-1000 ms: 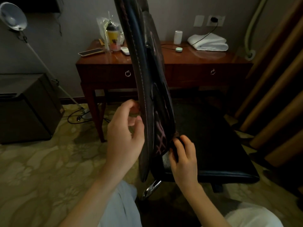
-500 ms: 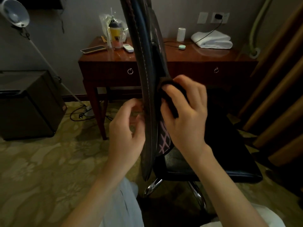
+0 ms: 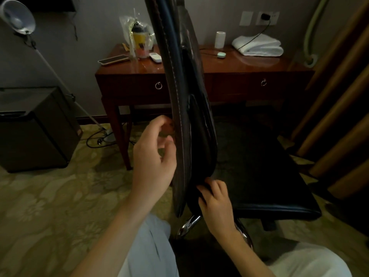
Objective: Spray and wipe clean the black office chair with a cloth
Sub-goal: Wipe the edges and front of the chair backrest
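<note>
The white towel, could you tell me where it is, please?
In the head view, the white towel lies at the right end of the desk, right of the white roll.

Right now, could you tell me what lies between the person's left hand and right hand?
In the head view, the chair's backrest, seen edge-on, stands between them: left hand at its rear side, right hand low on its front side.

L hand grips side edge of black office chair backrest, thumb on near face. R hand low at backrest bottom by seat, fingers curled on dark cloth, barely visible. Wooden desk behind w/ folded white towel.
</note>
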`<state>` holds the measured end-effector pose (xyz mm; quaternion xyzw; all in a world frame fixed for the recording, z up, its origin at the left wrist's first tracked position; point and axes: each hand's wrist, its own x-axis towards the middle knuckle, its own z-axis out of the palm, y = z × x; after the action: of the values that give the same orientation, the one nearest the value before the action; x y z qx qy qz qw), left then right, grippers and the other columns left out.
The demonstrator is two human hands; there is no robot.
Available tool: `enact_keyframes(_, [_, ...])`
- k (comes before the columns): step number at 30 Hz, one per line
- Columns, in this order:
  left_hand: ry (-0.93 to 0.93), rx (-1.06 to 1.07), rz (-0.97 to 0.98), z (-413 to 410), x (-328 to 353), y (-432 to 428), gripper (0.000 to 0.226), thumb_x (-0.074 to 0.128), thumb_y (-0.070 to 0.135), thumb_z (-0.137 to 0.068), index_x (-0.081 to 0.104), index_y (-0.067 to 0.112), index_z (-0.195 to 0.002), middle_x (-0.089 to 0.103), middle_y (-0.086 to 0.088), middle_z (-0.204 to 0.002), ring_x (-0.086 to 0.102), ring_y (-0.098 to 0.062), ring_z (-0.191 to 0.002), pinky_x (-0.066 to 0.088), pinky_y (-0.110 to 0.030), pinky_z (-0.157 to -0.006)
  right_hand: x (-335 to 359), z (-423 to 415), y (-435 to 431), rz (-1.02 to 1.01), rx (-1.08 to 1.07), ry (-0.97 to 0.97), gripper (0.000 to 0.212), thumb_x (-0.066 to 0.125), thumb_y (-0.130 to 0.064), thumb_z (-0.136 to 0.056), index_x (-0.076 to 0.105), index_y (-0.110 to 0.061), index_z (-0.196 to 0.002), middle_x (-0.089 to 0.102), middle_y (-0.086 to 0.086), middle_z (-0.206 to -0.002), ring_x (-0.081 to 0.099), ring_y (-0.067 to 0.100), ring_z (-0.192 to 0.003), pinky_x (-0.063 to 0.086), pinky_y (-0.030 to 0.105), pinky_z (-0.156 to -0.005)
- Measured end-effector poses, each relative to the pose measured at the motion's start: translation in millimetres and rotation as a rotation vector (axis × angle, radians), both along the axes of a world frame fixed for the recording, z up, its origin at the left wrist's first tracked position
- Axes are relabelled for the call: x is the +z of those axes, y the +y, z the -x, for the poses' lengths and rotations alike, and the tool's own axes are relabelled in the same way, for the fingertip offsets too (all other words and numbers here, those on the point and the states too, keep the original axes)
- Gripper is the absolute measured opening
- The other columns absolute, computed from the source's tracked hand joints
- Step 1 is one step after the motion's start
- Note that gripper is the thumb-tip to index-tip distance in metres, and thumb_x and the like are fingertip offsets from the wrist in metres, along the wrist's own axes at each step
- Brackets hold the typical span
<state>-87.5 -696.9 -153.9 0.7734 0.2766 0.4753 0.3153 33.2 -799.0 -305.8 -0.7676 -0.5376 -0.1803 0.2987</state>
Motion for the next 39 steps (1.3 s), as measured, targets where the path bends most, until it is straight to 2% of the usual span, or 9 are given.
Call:
enact_keyframes(4, [-0.004,-0.023,0.008,1,-2,0,0.039,0.05,0.008,-0.092,0.047,0.012,-0.131,0.06,0.001,-0.113,0.063,-0.01,-0.096,0.053,-0.038,-0.088,68,-4,-4,-0.359,-0.013,0.063,0.031,0.064,-0.009,-0.079,0.059,-0.008,-0.11,0.045,0.009,-0.119,0.045,0.025,-0.108,0.027,0.013,-0.098])
enact_keyframes(8, [-0.027,-0.027,0.019,0,-2,-2,0.036,0.048,0.013,-0.09,0.05,0.013,-0.127,0.061,0.005,-0.107,0.063,-0.01,-0.09,0.054,-0.034,-0.081,151,-9,14,-0.55,0.008,-0.08,0.02,0.062,-0.006,-0.086,0.067,-0.003,-0.105,0.056,0.018,-0.115,0.047,0.029,-0.106,0.032,0.02,-0.096])
enact_keyframes(12, [-0.061,-0.077,0.065,-1,-5,-2,0.035,0.048,0.002,-0.092,0.049,0.009,-0.127,0.062,0.001,-0.105,0.063,-0.008,-0.094,0.051,-0.022,-0.084,126,-14,35,-0.539,0.056,-0.116,0.021,0.059,-0.009,-0.089,0.063,-0.006,-0.108,0.055,0.015,-0.117,0.049,0.033,-0.106,0.037,0.026,-0.096])
enact_keyframes(17, [-0.07,-0.119,0.077,-3,-9,-1,0.039,0.047,0.004,-0.091,0.045,0.008,-0.13,0.062,-0.002,-0.105,0.065,-0.014,-0.092,0.052,-0.027,-0.084,17,-22,30,-0.39,0.097,-0.252,0.021,0.062,-0.012,-0.086,0.057,-0.011,-0.107,0.049,0.009,-0.12,0.043,0.034,-0.111,0.028,0.026,-0.106])
enact_keyframes(21, [-0.047,-0.117,0.068,0,-7,-1,0.037,0.048,-0.001,-0.092,0.047,0.007,-0.128,0.063,0.002,-0.103,0.065,-0.009,-0.091,0.051,-0.023,-0.085,-41,-14,23,-0.201,0.046,-0.17,0.025,0.061,-0.015,-0.082,0.06,-0.013,-0.107,0.048,0.006,-0.121,0.043,0.032,-0.111,0.047,0.033,-0.09])
enact_keyframes(25, [-0.039,-0.116,0.087,3,-8,1,0.037,0.048,-0.002,-0.092,0.048,0.01,-0.127,0.062,0.0,-0.103,0.064,-0.006,-0.09,0.05,-0.02,-0.085,-50,-1,12,0.0,0.052,0.0,0.039,0.078,-0.005,-0.067,0.066,-0.012,-0.104,0.047,0.004,-0.121,0.044,0.026,-0.108,0.055,0.032,-0.079])
enact_keyframes(29, [-0.007,-0.125,0.121,12,-15,6,0.032,0.048,0.007,-0.09,0.053,0.012,-0.122,0.063,0.003,-0.099,0.065,-0.01,-0.088,0.054,-0.029,-0.081,-13,1,-5,-0.227,-0.029,0.167,0.042,0.075,-0.004,-0.071,0.059,-0.011,-0.109,0.046,0.006,-0.117,0.046,0.02,-0.108,0.036,0.014,-0.093])
enact_keyframes(32, [0.038,-0.115,0.144,12,-23,5,0.031,0.048,0.005,-0.091,0.054,0.012,-0.121,0.063,0.0,-0.102,0.065,-0.013,-0.087,0.055,-0.04,-0.082,39,-5,-4,-0.453,-0.074,0.154,0.031,0.06,-0.013,-0.081,0.053,-0.013,-0.111,0.043,0.008,-0.118,0.044,0.019,-0.108,0.035,0.015,-0.094])
enact_keyframes(39, [0.029,-0.152,0.181,5,-23,0,0.029,0.048,-0.002,-0.091,0.053,0.013,-0.117,0.063,0.005,-0.1,0.065,-0.007,-0.092,0.05,-0.019,-0.085,44,-10,25,-0.489,-0.046,0.095,0.024,0.058,-0.012,-0.084,0.053,-0.011,-0.108,0.047,0.01,-0.12,0.045,0.025,-0.108,0.037,0.021,-0.095])
